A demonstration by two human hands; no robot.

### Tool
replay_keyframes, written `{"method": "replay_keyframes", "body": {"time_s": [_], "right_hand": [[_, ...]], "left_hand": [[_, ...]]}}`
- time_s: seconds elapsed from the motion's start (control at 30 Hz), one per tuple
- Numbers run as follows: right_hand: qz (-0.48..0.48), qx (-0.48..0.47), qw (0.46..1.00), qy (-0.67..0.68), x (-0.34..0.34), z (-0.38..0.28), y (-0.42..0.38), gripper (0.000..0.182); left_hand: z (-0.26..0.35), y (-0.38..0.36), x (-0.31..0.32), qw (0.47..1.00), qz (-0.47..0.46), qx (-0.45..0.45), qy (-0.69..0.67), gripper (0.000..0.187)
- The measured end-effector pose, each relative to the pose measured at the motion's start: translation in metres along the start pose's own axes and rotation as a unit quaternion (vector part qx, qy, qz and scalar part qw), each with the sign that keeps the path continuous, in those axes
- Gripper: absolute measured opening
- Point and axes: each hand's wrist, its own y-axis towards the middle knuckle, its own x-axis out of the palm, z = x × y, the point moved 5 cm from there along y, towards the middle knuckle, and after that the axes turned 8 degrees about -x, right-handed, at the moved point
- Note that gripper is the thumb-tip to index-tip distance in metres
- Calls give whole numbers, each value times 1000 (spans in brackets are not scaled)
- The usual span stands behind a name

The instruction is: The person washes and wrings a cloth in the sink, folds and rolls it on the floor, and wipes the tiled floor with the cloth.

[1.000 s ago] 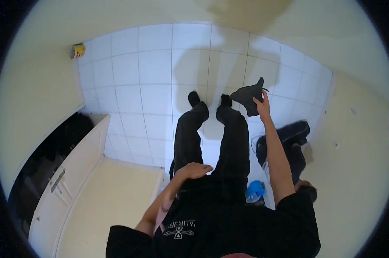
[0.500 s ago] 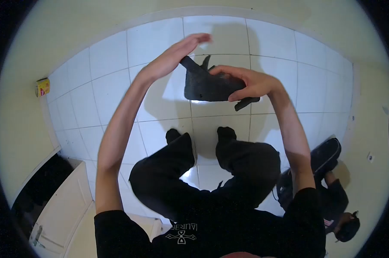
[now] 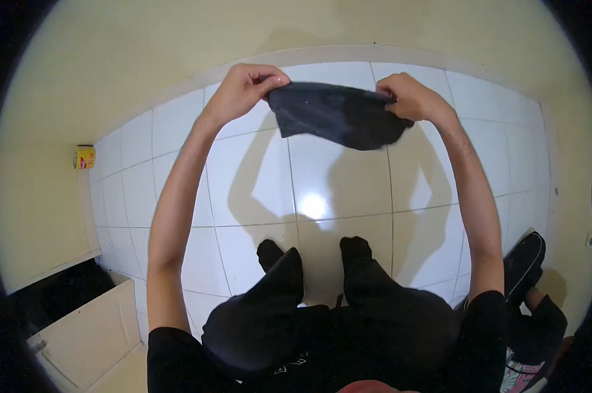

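Observation:
A dark grey piece of cloth (image 3: 335, 114) is stretched between my two hands above the white tiled floor. My left hand (image 3: 253, 88) pinches its upper left corner between thumb and fingers. At the opposite end, my right hand (image 3: 410, 97) is closed on the upper right edge. The cloth's top edge runs nearly straight from hand to hand, and its lower part hangs loose, sagging deepest toward the right.
A yellow can (image 3: 84, 157) stands by the wall at the left. An open white drawer or cabinet front (image 3: 89, 334) juts out lower left. Another person (image 3: 535, 321) sits at the lower right beside a black bag (image 3: 525, 262). My feet (image 3: 355, 249) rest on the tiles.
My left hand, raised and free of a firm hold before, now grips the cloth's left corner. The bunched cloth is spread out wide, and my right hand has shifted to its right end.

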Motion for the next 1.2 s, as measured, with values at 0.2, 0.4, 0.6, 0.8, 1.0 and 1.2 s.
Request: {"method": "replay_keyframes", "body": {"time_s": [0.2,0.4,0.6,0.8,1.0,1.2], "right_hand": [[419,-121,900,-5,-30,-22,-31,27],[533,-130,819,-170,32,-72,-103,41],[223,-82,970,42,262,11,-124,29],[99,-50,990,88,302,-14,-154,19],[0,12,991,130,274,-11,-156,17],[-35,62,996,53,259,-20,-129,28]], "left_hand": [[55,-38,-46,936,263,205,115,12],[32,-111,-12,909,228,279,212,24],[-184,-137,114,994,48,94,28,21],[-223,-188,186,993,82,37,82,16],[-201,-185,170,995,-40,-37,87,15],[-223,-144,154,975,98,-4,201,21]]}}
